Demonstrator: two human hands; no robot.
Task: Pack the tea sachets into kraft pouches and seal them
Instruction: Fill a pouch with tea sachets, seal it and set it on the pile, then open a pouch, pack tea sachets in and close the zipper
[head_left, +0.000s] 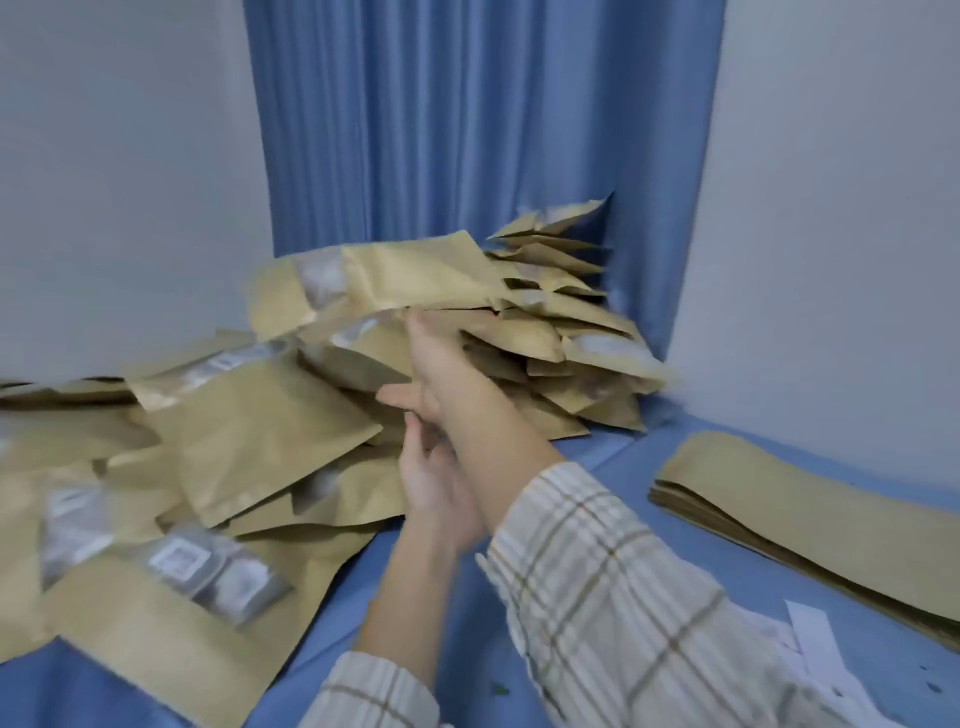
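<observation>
Both hands reached toward pouch heap (322, 395) on blue surface (613, 467), against curtain (467, 130). Right hand (441, 364) extended, fingers straight, tips touching a pouch (415, 280) atop heap; grip released, nothing grasped. Left hand (436, 478) below it, fingers loosely spread, grip released, just beside heap edge. Flat stack (800, 514) of empty pouches lying apart at right. Sachets (218, 571) visible through near pouch window, blurred.
</observation>
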